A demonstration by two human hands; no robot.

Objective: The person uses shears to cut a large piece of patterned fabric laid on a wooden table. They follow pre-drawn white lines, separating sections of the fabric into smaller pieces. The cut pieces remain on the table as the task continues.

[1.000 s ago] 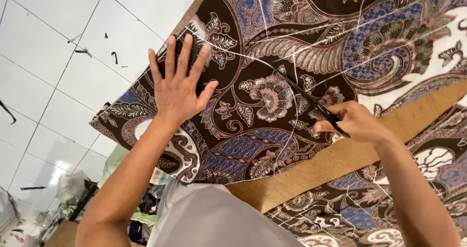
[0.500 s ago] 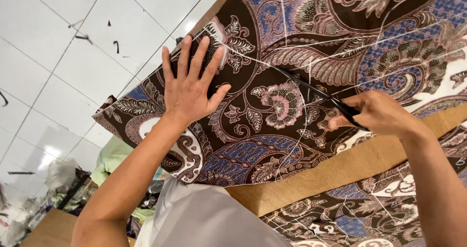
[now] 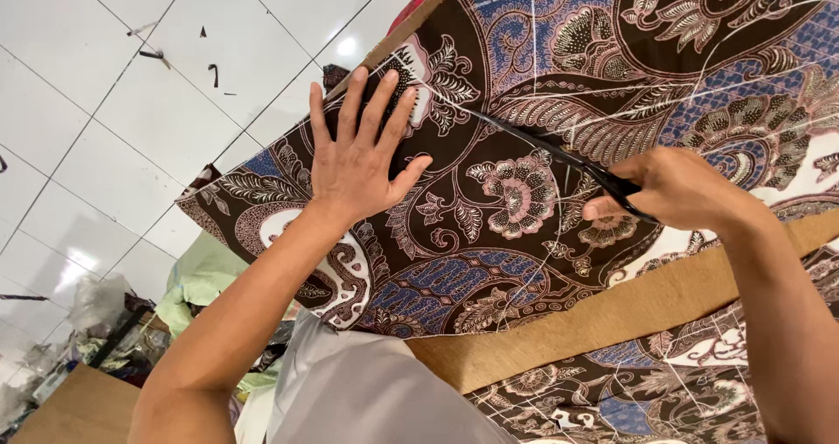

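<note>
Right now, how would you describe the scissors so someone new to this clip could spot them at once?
Start at the big brown, blue and cream patterned cloth spread over the worktable. On it the left hand lies flat; to its right, the right hand grips the scissors. They are the only plain black thing there: thin blades lying along a white chalk line.

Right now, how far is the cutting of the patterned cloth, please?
Done: white chalk lines are drawn on the patterned cloth. In hand: the left hand presses the cloth flat, while the right hand works black scissors along a chalk line. Left: most chalk lines seem uncut; how far this cut reaches, I cannot tell.
</note>
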